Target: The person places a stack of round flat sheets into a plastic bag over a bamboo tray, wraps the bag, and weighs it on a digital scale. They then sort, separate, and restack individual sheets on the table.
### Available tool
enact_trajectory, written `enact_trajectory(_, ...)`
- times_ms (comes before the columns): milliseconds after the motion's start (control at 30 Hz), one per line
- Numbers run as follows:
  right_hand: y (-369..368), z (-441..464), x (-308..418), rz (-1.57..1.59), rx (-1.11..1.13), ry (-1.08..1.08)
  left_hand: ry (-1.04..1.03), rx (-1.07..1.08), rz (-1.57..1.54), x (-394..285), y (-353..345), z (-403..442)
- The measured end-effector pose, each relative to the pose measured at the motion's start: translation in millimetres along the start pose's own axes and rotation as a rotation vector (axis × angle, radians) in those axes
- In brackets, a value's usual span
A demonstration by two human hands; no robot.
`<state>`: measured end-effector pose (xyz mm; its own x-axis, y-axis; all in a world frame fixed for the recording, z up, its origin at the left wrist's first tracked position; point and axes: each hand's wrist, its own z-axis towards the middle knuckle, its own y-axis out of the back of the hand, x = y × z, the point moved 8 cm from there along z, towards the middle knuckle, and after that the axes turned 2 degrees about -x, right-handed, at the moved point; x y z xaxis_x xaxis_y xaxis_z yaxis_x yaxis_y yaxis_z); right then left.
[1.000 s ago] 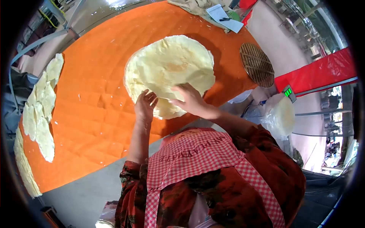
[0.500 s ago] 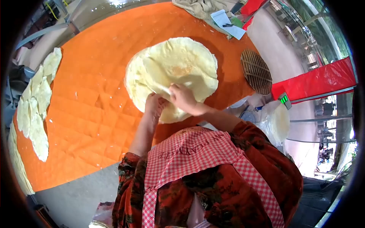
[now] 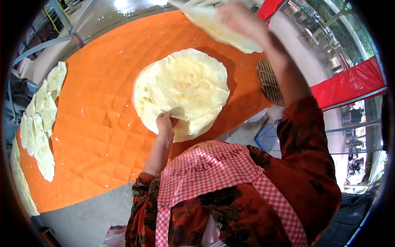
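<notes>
The stack [image 3: 185, 88] of thin, pale, round layers lies flat on the orange cover [image 3: 94, 123], near the middle of the view. My left hand [image 3: 166, 124] is at the near edge of the stack, with the fingers closed in a pinch on the rim of an upper layer; a small shadowed fold shows beside the fingertips. My right hand [image 3: 238, 18] is raised past the far right side of the stack, apart from it, and grasps a single sheet [image 3: 226, 35]. This hand is blurred, so the exact finger placement cannot be told. The sheet slants down from the hand over the far edge of the cover, its lower rim extending toward the tray [image 3: 269, 82]. The tray is round and slatted, sits at the right edge of the cover, and is partly hidden by my right forearm. Along the left edge of the cover, irregular pale pieces [image 3: 39, 123] overlap in a row, with a layered pile [image 3: 22, 181] at their near end. Small flakes are scattered on the cover. The checked apron [image 3: 210, 164] covers my front.
</notes>
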<state>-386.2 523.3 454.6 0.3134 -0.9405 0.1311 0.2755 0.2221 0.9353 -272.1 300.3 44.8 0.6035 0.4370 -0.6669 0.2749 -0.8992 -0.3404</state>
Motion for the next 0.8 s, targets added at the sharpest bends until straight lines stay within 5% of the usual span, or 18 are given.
enact_trajectory(267, -264.8, -161.0, 75.8, 0.016, 0.247, 0.126, -0.013, 0.177, -0.052, -8.6, -11.4, -11.5)
enact_trajectory(633, -232.5, -185.1, 95.5, 0.069, -0.020, 0.116, -0.004, 0.240, -0.060, -15.1, -24.1, -29.5)
enact_trajectory(800, -242.9, -176.4, 71.7, 0.067, 0.128, 0.116, 0.008, 0.248, -0.110, -12.3, -24.7, -28.7)
